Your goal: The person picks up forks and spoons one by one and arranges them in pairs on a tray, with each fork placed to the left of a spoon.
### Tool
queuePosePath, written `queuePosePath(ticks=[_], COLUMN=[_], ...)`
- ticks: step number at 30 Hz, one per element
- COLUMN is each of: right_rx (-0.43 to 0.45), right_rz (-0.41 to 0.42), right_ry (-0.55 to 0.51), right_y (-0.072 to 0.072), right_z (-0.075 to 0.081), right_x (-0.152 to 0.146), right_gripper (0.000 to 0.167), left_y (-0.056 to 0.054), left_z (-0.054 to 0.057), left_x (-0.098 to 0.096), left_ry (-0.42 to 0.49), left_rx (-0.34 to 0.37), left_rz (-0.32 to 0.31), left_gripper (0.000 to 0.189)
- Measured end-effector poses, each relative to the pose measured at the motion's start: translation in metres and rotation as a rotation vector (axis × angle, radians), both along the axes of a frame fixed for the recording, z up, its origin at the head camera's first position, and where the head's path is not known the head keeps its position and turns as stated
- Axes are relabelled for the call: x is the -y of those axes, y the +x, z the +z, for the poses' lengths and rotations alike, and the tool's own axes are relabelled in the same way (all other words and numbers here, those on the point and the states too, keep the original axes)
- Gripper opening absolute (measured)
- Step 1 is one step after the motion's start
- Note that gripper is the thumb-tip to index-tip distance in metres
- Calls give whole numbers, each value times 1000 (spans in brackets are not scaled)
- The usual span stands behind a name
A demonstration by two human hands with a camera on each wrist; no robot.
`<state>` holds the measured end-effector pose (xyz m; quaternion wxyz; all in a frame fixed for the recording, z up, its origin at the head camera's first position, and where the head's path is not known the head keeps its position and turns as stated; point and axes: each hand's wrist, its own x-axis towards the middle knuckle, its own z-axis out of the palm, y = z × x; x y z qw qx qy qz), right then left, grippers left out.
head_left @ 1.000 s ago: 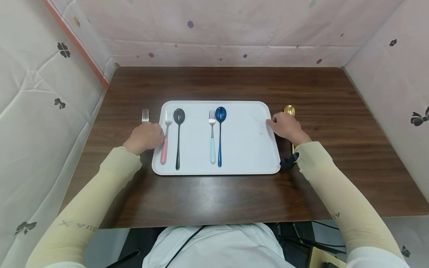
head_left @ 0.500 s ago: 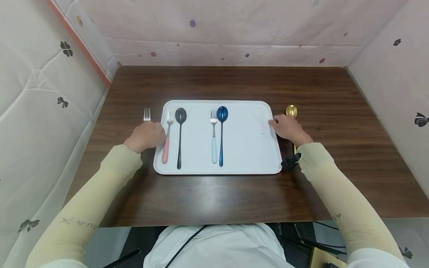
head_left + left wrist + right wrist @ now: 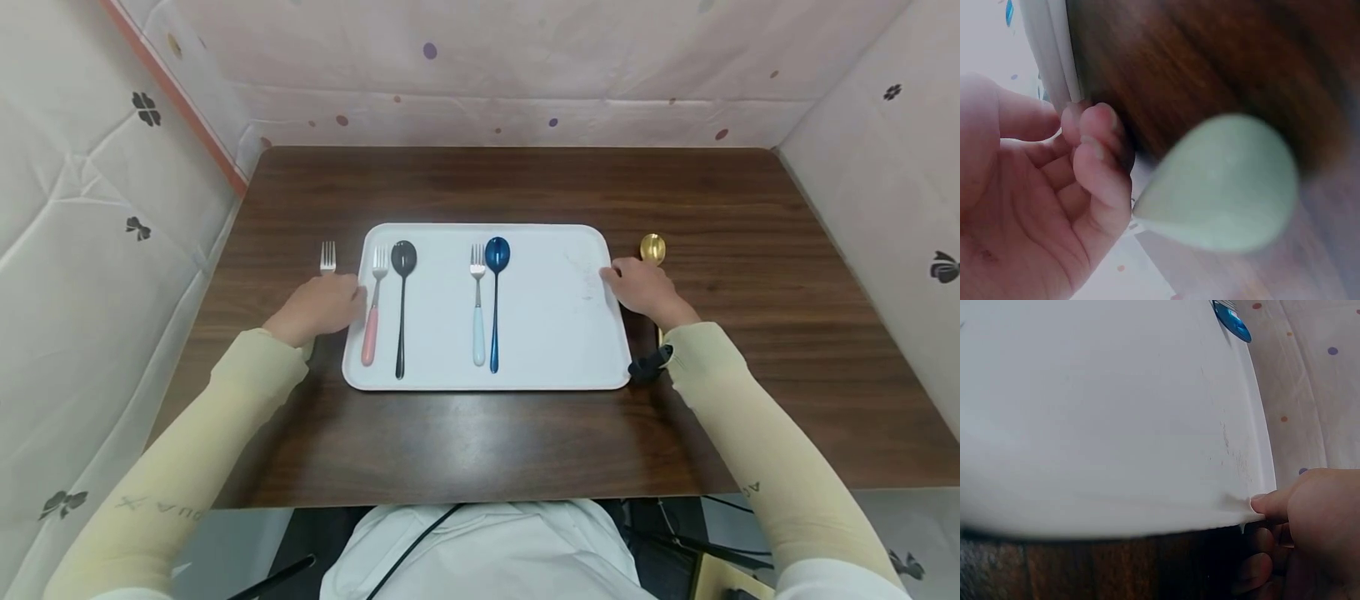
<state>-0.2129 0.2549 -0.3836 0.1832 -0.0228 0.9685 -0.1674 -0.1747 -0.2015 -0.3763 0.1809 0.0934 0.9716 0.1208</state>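
A white rectangular tray (image 3: 547, 333) lies across the middle of the table. My left hand (image 3: 318, 307) grips its left rim; in the left wrist view the rim runs in between thumb and curled fingertips. At the right rim, my right hand (image 3: 1329, 512) pinches the tray, thumb on top and fingers bent below. On the tray lie a pink-handled fork (image 3: 371, 333), a dark grey spoon (image 3: 401, 308), a light-blue-handled fork (image 3: 478, 321) and a blue spoon (image 3: 495, 300). Under my left hand is a fork (image 3: 327, 254), its pale green handle (image 3: 1229, 187) partly hidden.
A gold spoon (image 3: 652, 247) lies right of the tray, partly covered by my right hand and wrist. The brown wooden table (image 3: 465, 454) ends at its front edge near the person's lap. Light patterned sheets (image 3: 495, 75) enclose the back and sides.
My left hand has shifted slightly left and its wrist has turned outward, showing more of the thumb at the rim. The right hand keeps its hold, and the cutlery stays put on the tray.
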Motion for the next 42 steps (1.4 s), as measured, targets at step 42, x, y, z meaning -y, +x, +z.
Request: queuePosePath(ticks=[42], right_rx=[12], right_rz=[5], right_ry=[6], right_y=[-2], right_z=[1], right_x=[0], right_gripper=[48], left_y=[20], left_z=[9], left_x=[52], left_ry=[-134], left_rx=[2], left_rz=[-34], left_gripper=[33])
